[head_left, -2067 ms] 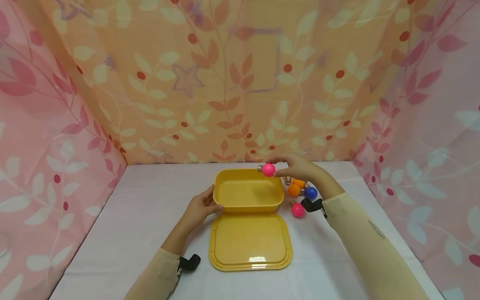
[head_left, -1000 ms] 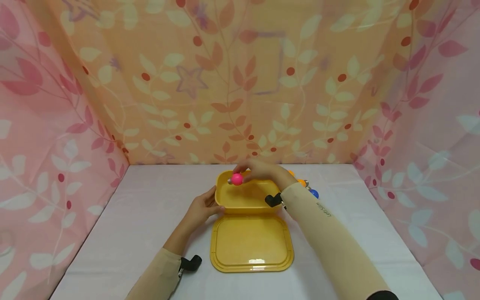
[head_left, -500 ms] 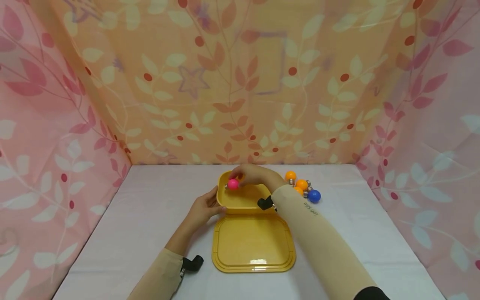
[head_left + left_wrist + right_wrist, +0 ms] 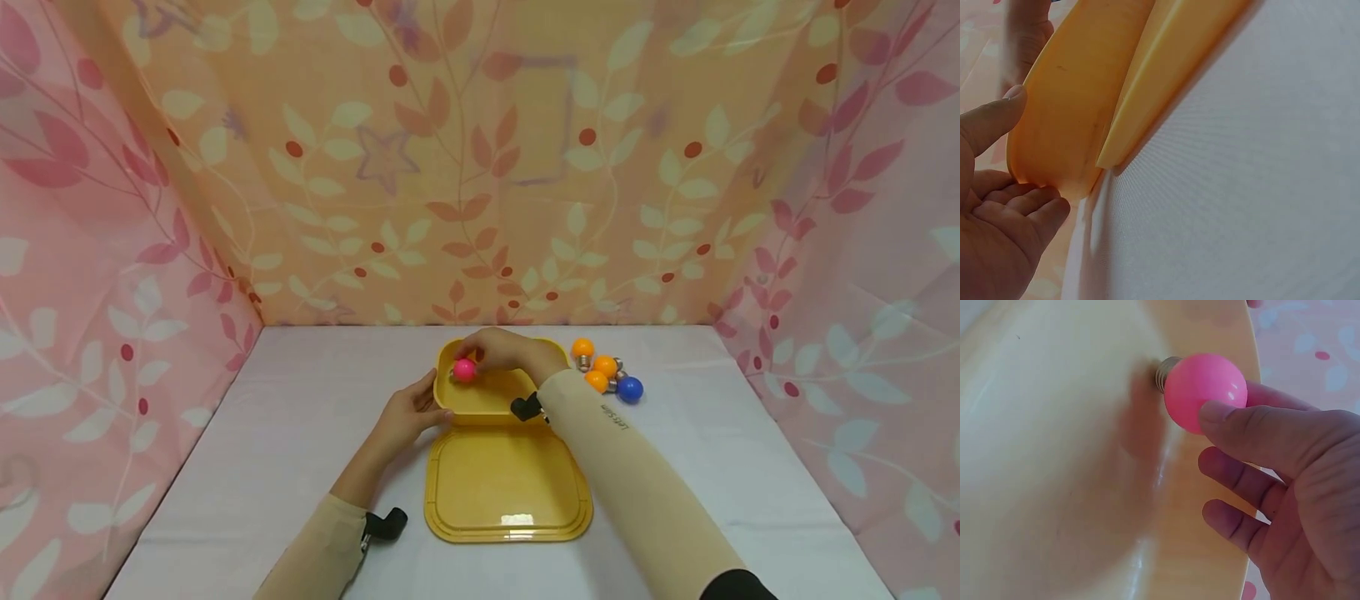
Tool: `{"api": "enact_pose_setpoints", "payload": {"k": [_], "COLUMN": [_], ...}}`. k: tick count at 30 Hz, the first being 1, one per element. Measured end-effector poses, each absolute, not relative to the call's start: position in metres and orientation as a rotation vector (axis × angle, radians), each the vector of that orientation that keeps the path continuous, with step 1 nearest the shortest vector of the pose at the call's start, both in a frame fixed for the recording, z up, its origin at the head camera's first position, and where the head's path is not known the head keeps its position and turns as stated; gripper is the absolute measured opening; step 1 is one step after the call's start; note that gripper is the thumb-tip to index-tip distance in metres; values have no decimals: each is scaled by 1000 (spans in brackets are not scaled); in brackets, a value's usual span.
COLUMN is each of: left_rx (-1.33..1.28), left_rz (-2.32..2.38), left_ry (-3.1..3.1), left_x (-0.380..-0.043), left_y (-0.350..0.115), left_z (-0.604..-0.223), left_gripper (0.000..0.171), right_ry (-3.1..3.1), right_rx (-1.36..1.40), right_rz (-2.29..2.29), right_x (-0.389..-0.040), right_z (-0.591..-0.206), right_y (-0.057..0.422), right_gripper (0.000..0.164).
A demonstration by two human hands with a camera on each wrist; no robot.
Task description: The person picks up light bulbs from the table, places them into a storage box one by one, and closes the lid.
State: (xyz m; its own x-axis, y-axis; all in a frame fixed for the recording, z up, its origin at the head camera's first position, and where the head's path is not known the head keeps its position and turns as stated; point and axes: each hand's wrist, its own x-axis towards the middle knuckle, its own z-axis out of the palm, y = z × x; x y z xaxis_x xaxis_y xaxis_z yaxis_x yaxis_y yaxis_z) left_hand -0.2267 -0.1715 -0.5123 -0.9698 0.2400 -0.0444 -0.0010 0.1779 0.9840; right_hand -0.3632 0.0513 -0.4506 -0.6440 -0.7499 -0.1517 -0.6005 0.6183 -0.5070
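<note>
A pink light bulb [image 4: 464, 371] is pinched between the thumb and forefinger of my right hand [image 4: 501, 348], low inside the left part of a yellow plastic box [image 4: 487, 419]. In the right wrist view the pink bulb [image 4: 1205, 390] lies sideways, its metal screw base pointing to the box floor, the other fingers loosely bent. My left hand [image 4: 405, 417] holds the box's left front corner, thumb on the front wall and fingers along the side. From the left wrist, the thumb and curled fingers [image 4: 1041, 209] press against the box wall [image 4: 1072, 106].
A flat yellow lid [image 4: 508, 483] lies directly in front of the box. Right of the box sits a cluster of orange bulbs [image 4: 605, 367] and a blue bulb [image 4: 630, 390]. My right forearm [image 4: 622, 458] hides part of the table [image 4: 285, 483]. Patterned cloth walls [image 4: 480, 167] surround it.
My right hand has carried the pink bulb leftward from above the box's right side and down into its left part. A second pink bulb seen earlier is now hidden. The left hand stays put.
</note>
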Motion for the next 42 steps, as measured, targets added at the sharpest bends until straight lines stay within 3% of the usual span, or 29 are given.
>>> {"api": "enact_pose_setpoints", "payload": {"k": [17, 31, 42], "left_rx": [235, 240, 224], "left_rz": [1842, 1898, 1870], "left_ry": [2288, 2251, 2284], "left_x": [-228, -225, -225], "left_y": [-170, -171, -171], "left_z": [-509, -512, -512], "left_gripper": [90, 91, 91], "right_ry": [2621, 2766, 2820], "right_rx": [-1059, -1034, -1019], "right_rz": [-682, -890, -1023], "right_x": [-341, -293, -254], "right_z": [-424, -404, -410], "right_y": [83, 120, 147], "right_gripper": [39, 41, 43]}}
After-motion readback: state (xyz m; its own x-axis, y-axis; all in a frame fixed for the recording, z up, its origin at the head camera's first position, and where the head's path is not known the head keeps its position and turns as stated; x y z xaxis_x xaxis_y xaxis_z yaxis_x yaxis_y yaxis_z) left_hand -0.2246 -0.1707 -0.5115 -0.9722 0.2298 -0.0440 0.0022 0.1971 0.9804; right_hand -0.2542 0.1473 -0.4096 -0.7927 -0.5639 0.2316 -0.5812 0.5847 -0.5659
